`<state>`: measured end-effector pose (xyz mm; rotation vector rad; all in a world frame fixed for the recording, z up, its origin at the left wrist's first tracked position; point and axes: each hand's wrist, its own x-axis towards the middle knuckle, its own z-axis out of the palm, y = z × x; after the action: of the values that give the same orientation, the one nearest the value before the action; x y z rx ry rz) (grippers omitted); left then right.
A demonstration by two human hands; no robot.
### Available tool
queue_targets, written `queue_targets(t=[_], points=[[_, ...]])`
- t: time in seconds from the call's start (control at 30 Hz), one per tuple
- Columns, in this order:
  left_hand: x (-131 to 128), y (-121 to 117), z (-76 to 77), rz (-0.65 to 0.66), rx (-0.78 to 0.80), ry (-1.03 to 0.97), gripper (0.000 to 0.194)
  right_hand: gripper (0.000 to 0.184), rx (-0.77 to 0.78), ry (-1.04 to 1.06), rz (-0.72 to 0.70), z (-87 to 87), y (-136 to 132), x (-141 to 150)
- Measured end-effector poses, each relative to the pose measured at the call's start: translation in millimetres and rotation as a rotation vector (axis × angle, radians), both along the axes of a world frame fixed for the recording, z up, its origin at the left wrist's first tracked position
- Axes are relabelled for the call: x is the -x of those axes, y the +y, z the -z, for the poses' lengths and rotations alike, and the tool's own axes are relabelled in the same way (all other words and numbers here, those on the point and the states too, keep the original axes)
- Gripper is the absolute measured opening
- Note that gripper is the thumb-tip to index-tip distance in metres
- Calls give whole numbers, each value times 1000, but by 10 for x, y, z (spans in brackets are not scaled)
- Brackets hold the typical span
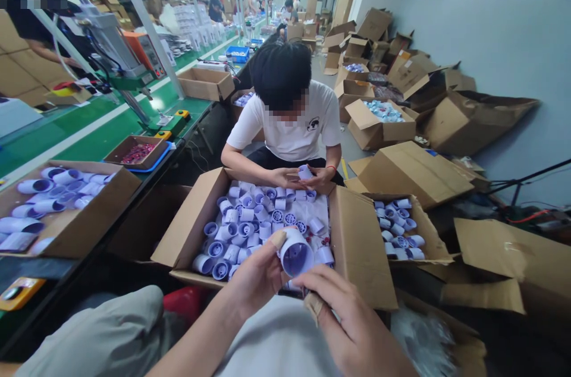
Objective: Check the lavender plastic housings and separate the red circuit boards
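Note:
My left hand [261,273] grips a pale lavender plastic cup-shaped part [296,253] by its side, its hollow end tilted toward me. Close to the part's lower rim is my right hand [336,311], fingers bent in a pinch, with tan tape around the thumb. What lies between those fingertips, if anything, is too small to make out. Beneath both hands stands an open cardboard box [363,246] filled with similar plastic cups [245,228]. A few small red pieces [325,241] lie inside it on the right. Across the box, a co-worker [289,127] holds another cup [306,172] in both hands.
To the right is a smaller box of cups [401,231], with more cardboard boxes [414,172] behind it. On the left, a green workbench [187,118] carries a box of larger white tubes [96,228], a tray of red pieces [138,154] and a bench press [118,50].

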<state>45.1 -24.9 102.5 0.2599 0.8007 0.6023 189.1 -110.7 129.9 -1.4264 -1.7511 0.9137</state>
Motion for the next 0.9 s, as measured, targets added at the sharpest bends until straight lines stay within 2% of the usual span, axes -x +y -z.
queue_targets(t=[0.1,0.2,0.33,0.43,0.6,0.73,0.9], points=[[-6,-19,19,40,-73,34,34,28,-79,-45,106,69,9,-2],[-26,-47,32,56,-136,26,39,23,-222,-98,264,183,40,35],[-45,-64,30,36,-164,12,41,15,-452,-227,421,316,84,104],[-53,-67,25,32,-165,-19,39,12,-547,-301,531,359,104,124],[-87,-80,32,56,-100,-49,38,10,-593,-241,513,386,129,102],[-107,-74,41,87,-31,-52,33,13,-531,-214,453,385,111,69],[-93,-40,58,59,-30,-32,24,17,-444,-324,361,321,71,-1]])
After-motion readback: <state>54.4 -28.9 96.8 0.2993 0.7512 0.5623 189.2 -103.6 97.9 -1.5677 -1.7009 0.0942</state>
